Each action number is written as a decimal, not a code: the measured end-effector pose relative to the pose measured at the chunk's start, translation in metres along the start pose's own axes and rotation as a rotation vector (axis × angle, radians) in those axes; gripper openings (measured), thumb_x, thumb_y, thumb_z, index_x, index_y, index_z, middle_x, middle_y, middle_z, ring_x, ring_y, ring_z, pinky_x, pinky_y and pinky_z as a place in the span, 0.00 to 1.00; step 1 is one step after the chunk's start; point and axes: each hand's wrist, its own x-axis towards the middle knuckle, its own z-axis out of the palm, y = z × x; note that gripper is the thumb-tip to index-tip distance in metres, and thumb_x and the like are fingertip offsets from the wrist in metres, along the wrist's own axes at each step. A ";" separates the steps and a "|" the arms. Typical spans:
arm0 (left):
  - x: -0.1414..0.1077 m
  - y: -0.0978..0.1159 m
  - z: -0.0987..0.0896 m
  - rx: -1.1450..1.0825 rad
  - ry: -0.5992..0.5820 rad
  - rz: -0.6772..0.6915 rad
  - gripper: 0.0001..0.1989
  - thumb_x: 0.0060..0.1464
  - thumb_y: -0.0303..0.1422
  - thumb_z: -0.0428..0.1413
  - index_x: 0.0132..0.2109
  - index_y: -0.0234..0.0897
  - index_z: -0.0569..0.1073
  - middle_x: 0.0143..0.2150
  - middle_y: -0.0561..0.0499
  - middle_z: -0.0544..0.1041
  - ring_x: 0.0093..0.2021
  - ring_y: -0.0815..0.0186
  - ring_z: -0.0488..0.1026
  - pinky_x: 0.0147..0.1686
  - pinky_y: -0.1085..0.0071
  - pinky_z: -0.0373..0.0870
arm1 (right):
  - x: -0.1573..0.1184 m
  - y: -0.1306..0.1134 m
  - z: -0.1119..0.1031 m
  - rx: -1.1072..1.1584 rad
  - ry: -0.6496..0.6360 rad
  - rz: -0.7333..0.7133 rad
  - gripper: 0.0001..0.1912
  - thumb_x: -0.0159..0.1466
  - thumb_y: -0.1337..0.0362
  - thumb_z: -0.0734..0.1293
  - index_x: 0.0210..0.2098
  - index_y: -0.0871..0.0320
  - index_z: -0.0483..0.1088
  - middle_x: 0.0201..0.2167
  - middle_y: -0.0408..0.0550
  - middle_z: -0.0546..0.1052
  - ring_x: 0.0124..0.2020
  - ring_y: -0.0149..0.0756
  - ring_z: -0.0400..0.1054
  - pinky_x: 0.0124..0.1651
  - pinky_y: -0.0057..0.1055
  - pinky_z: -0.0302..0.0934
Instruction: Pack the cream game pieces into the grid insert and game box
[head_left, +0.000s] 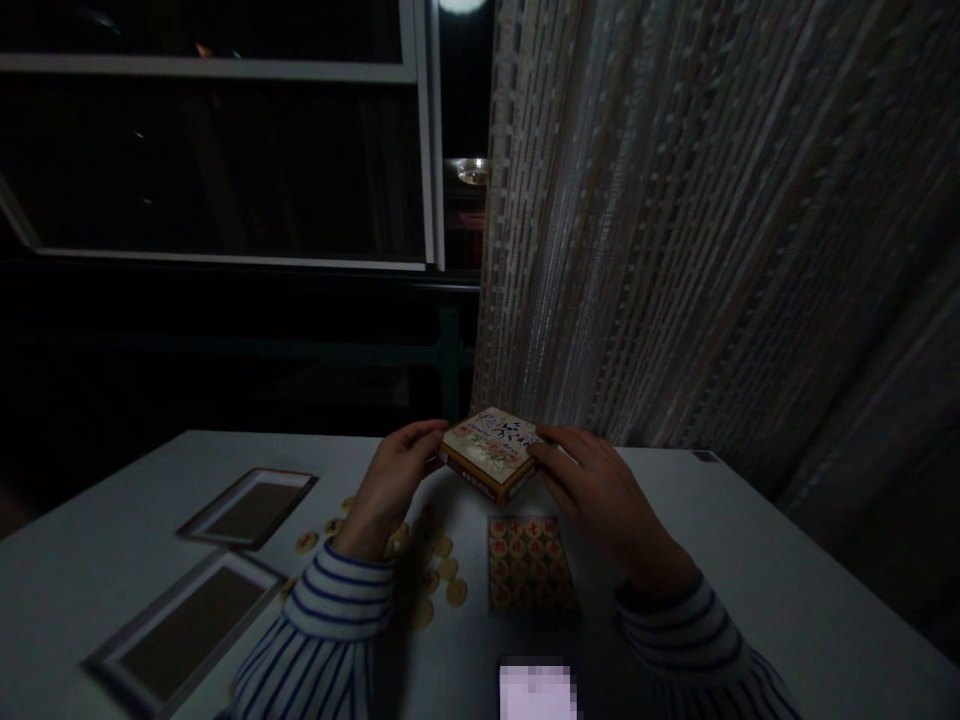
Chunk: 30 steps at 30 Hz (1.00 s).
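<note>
Between my two hands a small square printed box lid (491,450), pale on top with dark brush-style characters and brown sides, is held up above the table. My left hand (401,470) grips its left corner, thumb and fingers closed on it. My right hand (585,480) pinches its right corner. Below the lid, a tray of round Chinese chess pieces (530,562) with red characters lies on the table, the pieces set in rows. Several loose round chess pieces (448,568) are scattered left of the tray, partly hidden by my left hand and sleeve.
Two shallow rectangular trays or lids (259,505) (196,625) lie at the left of the white table (757,540). A bright, blurred-out screen (538,690) is at the near edge. A string curtain (637,230) hangs behind, beside a dark window (217,170). A small dark square (705,456) marks the far right corner.
</note>
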 end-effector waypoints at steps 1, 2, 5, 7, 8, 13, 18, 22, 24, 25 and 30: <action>0.000 0.000 0.000 0.000 -0.001 -0.001 0.12 0.43 0.30 0.59 0.37 0.31 0.73 0.36 0.45 0.76 0.35 0.67 0.72 0.37 0.70 0.69 | 0.000 0.000 0.000 -0.002 -0.003 0.002 0.14 0.61 0.68 0.59 0.47 0.58 0.66 0.48 0.54 0.70 0.48 0.42 0.62 0.45 0.42 0.61; 0.000 0.000 0.000 0.001 -0.001 -0.002 0.12 0.43 0.31 0.59 0.37 0.31 0.73 0.36 0.45 0.76 0.36 0.66 0.72 0.36 0.71 0.69 | 0.000 0.000 0.000 -0.004 -0.003 0.004 0.14 0.61 0.68 0.59 0.47 0.59 0.66 0.48 0.54 0.69 0.48 0.42 0.62 0.45 0.42 0.61; 0.001 -0.001 -0.001 0.007 0.007 -0.003 0.13 0.42 0.32 0.59 0.37 0.32 0.74 0.36 0.46 0.76 0.35 0.67 0.72 0.34 0.73 0.69 | -0.001 -0.001 0.000 -0.006 0.001 0.008 0.15 0.60 0.69 0.60 0.47 0.58 0.66 0.49 0.54 0.69 0.49 0.42 0.62 0.46 0.42 0.60; 0.002 -0.002 -0.001 0.011 0.020 -0.009 0.13 0.41 0.32 0.60 0.37 0.32 0.74 0.36 0.46 0.76 0.34 0.68 0.72 0.32 0.74 0.68 | -0.001 0.000 0.000 -0.001 0.008 0.008 0.15 0.60 0.69 0.60 0.47 0.58 0.66 0.49 0.54 0.69 0.49 0.42 0.62 0.46 0.42 0.61; 0.002 -0.002 -0.001 0.013 0.024 -0.011 0.13 0.41 0.32 0.60 0.37 0.32 0.74 0.36 0.46 0.76 0.34 0.68 0.72 0.32 0.74 0.68 | -0.001 0.000 0.001 0.001 0.009 0.008 0.15 0.60 0.69 0.60 0.47 0.58 0.66 0.49 0.54 0.69 0.49 0.42 0.62 0.46 0.42 0.61; 0.005 -0.005 -0.004 0.013 0.038 -0.030 0.13 0.40 0.31 0.60 0.37 0.33 0.74 0.34 0.48 0.76 0.31 0.70 0.71 0.29 0.76 0.67 | 0.000 0.001 0.002 0.000 0.021 -0.002 0.15 0.60 0.68 0.60 0.48 0.57 0.66 0.48 0.54 0.69 0.49 0.41 0.62 0.46 0.41 0.61; 0.005 -0.004 -0.005 -0.020 0.039 -0.035 0.12 0.41 0.30 0.60 0.36 0.33 0.74 0.33 0.49 0.75 0.29 0.72 0.71 0.27 0.79 0.66 | -0.001 0.003 0.004 0.009 0.001 0.029 0.17 0.60 0.66 0.60 0.50 0.57 0.64 0.49 0.53 0.68 0.50 0.42 0.61 0.47 0.43 0.60; 0.005 -0.002 -0.005 -0.041 0.054 -0.038 0.11 0.41 0.29 0.59 0.36 0.32 0.74 0.33 0.49 0.75 0.29 0.72 0.71 0.28 0.78 0.67 | -0.002 0.004 0.004 0.017 0.001 0.078 0.19 0.60 0.67 0.59 0.51 0.57 0.63 0.51 0.54 0.68 0.51 0.43 0.61 0.48 0.45 0.60; 0.005 -0.001 -0.005 -0.040 0.067 -0.033 0.11 0.41 0.29 0.59 0.36 0.33 0.74 0.32 0.49 0.76 0.29 0.72 0.71 0.29 0.77 0.67 | -0.002 0.005 0.003 0.014 -0.001 0.113 0.20 0.59 0.67 0.59 0.52 0.57 0.62 0.51 0.54 0.67 0.51 0.43 0.61 0.48 0.45 0.60; 0.005 -0.001 -0.006 -0.043 0.068 -0.031 0.11 0.41 0.29 0.59 0.36 0.33 0.74 0.32 0.49 0.76 0.30 0.71 0.71 0.30 0.77 0.67 | -0.002 0.005 0.003 0.013 0.000 0.130 0.21 0.59 0.67 0.59 0.52 0.57 0.62 0.51 0.54 0.67 0.51 0.43 0.61 0.48 0.45 0.60; 0.009 -0.003 -0.009 -0.041 0.068 -0.016 0.12 0.41 0.29 0.60 0.37 0.34 0.73 0.33 0.49 0.76 0.31 0.70 0.72 0.31 0.76 0.68 | -0.002 0.004 0.003 0.044 0.035 0.202 0.21 0.61 0.67 0.56 0.54 0.58 0.60 0.50 0.53 0.68 0.51 0.42 0.62 0.50 0.44 0.59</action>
